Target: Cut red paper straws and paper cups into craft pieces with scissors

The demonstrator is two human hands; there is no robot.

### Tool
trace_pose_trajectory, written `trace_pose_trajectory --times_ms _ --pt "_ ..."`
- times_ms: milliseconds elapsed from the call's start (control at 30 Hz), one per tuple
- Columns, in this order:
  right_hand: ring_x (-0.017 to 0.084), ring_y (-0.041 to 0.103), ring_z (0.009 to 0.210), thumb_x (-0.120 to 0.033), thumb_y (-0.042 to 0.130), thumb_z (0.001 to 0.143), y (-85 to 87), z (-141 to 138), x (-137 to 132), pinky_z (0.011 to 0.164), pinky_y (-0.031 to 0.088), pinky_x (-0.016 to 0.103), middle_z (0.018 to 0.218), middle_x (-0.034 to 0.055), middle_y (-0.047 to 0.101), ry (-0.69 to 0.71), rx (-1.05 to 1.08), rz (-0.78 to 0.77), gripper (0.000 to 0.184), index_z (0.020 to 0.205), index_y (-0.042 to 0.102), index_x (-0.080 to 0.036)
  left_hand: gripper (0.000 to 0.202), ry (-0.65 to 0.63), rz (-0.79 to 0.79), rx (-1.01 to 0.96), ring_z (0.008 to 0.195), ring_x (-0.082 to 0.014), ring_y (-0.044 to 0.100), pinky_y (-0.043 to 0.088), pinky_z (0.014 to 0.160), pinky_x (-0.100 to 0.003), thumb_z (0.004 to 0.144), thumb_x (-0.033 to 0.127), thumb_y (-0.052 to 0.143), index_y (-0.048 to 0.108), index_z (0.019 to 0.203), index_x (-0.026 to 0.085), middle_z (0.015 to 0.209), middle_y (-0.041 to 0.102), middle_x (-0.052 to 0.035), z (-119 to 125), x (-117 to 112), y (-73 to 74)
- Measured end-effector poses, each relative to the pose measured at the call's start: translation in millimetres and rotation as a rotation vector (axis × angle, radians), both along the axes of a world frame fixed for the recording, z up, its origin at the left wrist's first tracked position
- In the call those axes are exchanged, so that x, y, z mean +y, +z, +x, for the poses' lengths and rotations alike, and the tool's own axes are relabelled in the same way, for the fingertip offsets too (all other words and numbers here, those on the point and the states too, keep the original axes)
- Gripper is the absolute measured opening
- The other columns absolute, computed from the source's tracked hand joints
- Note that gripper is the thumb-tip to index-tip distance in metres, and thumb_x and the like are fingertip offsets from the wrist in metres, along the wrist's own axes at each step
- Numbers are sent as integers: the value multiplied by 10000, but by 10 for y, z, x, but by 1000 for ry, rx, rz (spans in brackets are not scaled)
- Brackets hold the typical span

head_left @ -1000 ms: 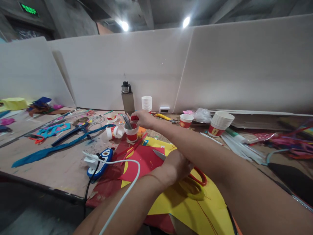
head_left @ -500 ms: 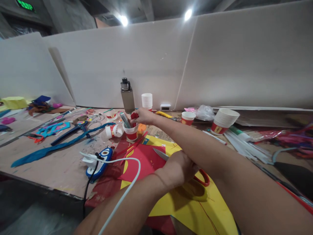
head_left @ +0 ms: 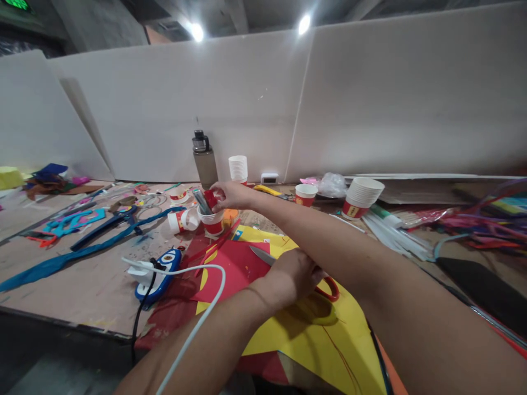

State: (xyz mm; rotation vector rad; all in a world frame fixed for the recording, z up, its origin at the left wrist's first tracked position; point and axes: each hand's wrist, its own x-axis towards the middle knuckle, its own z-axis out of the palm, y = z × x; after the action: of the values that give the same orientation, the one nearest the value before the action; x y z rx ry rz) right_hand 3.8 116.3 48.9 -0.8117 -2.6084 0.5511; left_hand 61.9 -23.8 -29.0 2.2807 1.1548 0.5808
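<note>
A tall pale board stands behind the cluttered table, with bright ceiling lights above it. My left hand is curled around the middle of a pair of scissors; the palm side is hidden. The metal tip sticks out ahead of that hand, pointing away from me and leftward over red paper. The long axis slants from there back to the right, where a red handle loop shows beside my hand, above yellow paper.

My right forearm crosses beyond the left hand. My right hand has its fingers pinched on a small red object at the mouth of a paper cup, which also holds slim grey sticks. The scissors are well apart from this hand, on its near side.

Farther out, a tipped paper cup lies just left of the upright one, a blue-and-white power strip sits nearer me, and a bottle stands by the board.
</note>
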Motion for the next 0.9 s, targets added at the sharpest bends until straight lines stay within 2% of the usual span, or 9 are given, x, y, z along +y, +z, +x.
trace_pose_trajectory --times_ms 100,200,333,500,600,733,800,900 --pt "152 563 761 -299 761 646 82 85 -88 640 428 246 927 66 621 -43 58 -72 739 1284 450 -94 253 -25 113 28 748 -214 602 424 679 -322 840 282 453 668 853 150 870 695 -98 -26 36 -27" --pt "128 555 687 -273 744 674 152 161 -166 587 429 239 884 42 610 -81 64 -135 753 1323 398 -112 244 -22 162 7 672 -188 595 405 638 -298 835 264 466 670 762 151 766 688 -80 -53 59 -42" --pt "114 541 677 -215 726 688 229 245 -242 585 413 227 805 4 590 -117 96 -103 679 1289 426 -116 227 -26 160 -8 645 -167 597 397 617 -263 813 247 497 683 723 153 709 683 -67 -77 39 4" --pt "103 511 661 -219 611 783 268 547 -353 619 394 237 737 -14 551 -324 425 39 391 1150 524 -115 218 -12 118 30 705 -170 619 417 663 -261 794 233 511 718 824 172 823 716 -65 -81 65 60" --pt "99 485 636 -230 602 771 214 924 -488 598 375 233 691 -32 524 -423 500 24 329 1080 559 -126 214 62 99 29 681 -164 609 423 656 -263 788 257 526 712 806 152 780 710 -68 -170 158 112" --pt "100 470 625 -290 554 802 52 1467 -821 583 360 230 684 -29 524 -550 516 34 299 1054 588 -134 182 221 76 -119 684 -147 604 429 643 -244 773 209 532 697 797 138 772 709 -56 -455 371 178" --pt "101 460 601 -297 528 815 -58 1666 -1034 560 342 226 662 -26 525 -564 399 23 252 993 617 -143 163 329 99 -125 707 -152 607 432 654 -244 758 222 558 703 785 152 760 708 -47 -610 487 174" --pt "117 514 635 -322 535 819 -232 1843 -1345 573 350 229 711 8 596 -482 110 -42 229 928 657 -161 193 373 91 -116 698 -144 602 433 659 -244 759 279 565 708 805 157 760 706 -34 -760 613 121"
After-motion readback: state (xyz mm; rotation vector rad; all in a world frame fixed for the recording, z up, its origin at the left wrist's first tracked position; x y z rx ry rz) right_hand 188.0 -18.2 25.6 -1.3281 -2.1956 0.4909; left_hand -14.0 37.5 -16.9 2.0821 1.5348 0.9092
